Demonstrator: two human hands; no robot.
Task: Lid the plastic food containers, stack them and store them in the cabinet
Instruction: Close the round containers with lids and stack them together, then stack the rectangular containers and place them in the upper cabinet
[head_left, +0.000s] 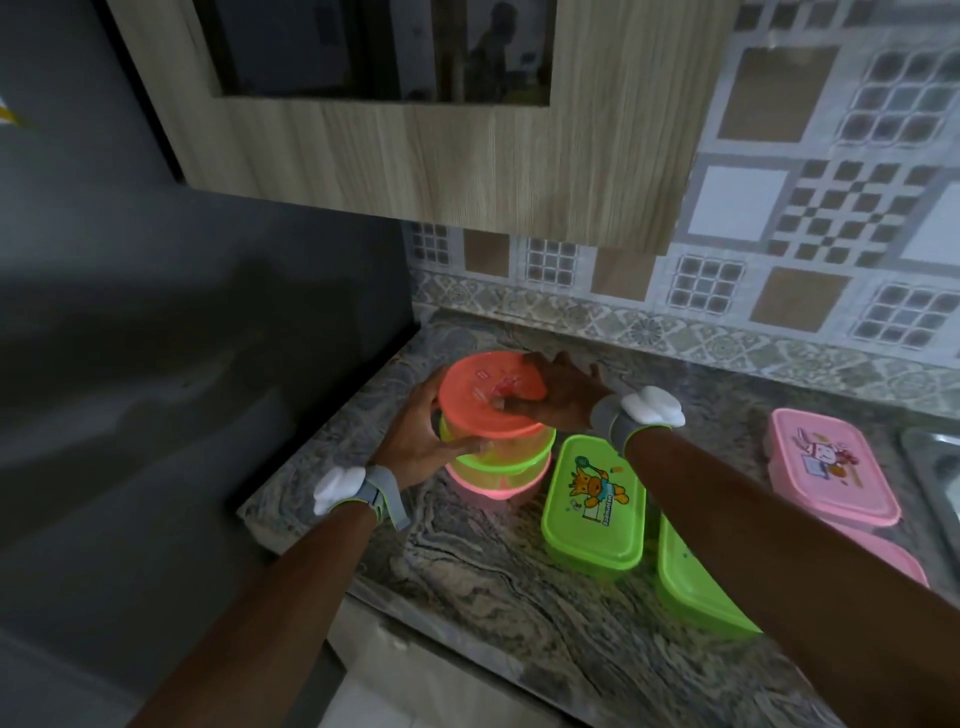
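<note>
A stack of round containers stands at the back left of the marble counter (498, 587): an orange-lidded one (480, 397) on top, a yellow-green one (498, 457) under it, a pink one (493, 488) at the bottom. My left hand (423, 441) grips the left side of the top containers. My right hand (561, 397) lies flat on the orange lid, fingers over its far right edge. A lidded green rectangular box (592, 501) sits right of the stack. A second green box (696, 587) is partly behind my right arm. Two pink lidded boxes (826, 465) lie further right.
A wooden wall cabinet (467, 156) with a glass door hangs above the counter, shut. A dark fridge side (182, 364) bounds the counter on the left. A steel sink edge (935, 467) shows at the far right. Patterned tiles cover the back wall.
</note>
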